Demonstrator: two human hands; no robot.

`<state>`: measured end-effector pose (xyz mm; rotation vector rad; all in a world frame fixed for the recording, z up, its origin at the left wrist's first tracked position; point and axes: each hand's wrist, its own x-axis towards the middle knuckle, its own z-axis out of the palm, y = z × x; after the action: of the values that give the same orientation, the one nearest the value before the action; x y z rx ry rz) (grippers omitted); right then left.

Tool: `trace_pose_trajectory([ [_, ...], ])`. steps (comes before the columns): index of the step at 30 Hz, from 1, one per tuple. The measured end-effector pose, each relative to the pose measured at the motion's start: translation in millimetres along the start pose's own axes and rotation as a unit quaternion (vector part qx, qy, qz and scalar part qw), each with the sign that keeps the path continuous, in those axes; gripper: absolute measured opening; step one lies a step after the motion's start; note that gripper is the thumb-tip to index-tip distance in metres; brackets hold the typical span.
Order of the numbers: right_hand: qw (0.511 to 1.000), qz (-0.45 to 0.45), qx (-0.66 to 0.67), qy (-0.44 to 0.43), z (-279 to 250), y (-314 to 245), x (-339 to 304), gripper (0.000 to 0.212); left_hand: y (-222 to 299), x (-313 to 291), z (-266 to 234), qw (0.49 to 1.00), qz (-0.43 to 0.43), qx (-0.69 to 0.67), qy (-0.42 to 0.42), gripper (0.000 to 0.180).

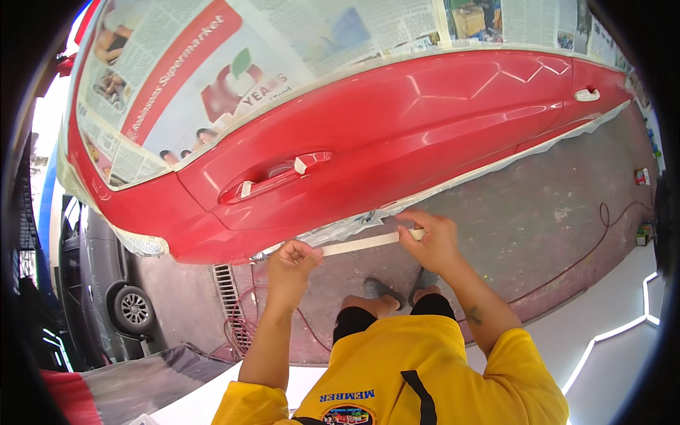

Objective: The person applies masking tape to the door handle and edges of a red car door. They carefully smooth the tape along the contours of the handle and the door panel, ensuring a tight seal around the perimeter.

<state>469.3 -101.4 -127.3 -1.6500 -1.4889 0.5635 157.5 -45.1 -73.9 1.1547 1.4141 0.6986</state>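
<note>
A red car [397, 134] stands side-on in front of me, its windows covered with taped newspaper [212, 64]. Masking paper [453, 185] runs along the lower edge of the doors. Between my hands stretches a strip of cream masking tape [361, 243], just below the sill. My left hand [292, 261] pinches the strip's left end. My right hand [431, 239] holds the tape roll at the strip's right end. The door handles [280, 176] carry small pieces of tape.
A grey concrete floor [538, 219] lies under the car, with a red cable [595, 248] snaking over it and a floor drain grate [228, 287] at the left. A dark car [113, 297] is parked at far left. Small containers [642, 177] sit at the right.
</note>
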Motion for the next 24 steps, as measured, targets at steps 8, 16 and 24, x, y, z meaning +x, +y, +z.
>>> trace_pose_trajectory([
  [8, 0.814, 0.227, 0.223, 0.486, -13, 242, -33, 0.039, -36, 38, 41, 0.968, 0.247, 0.039, -0.017, 0.012],
  [16, 0.927, -0.313, 0.15, 0.143, 59, 103, 22, 0.074, -54, 104, 40, 0.761, 0.509, 0.276, -0.293, 0.018],
  [24, 0.915, -0.4, -0.017, 0.05, 139, 81, 44, 0.042, -115, 125, 29, 0.807, 0.585, 0.045, -0.059, 0.026],
])
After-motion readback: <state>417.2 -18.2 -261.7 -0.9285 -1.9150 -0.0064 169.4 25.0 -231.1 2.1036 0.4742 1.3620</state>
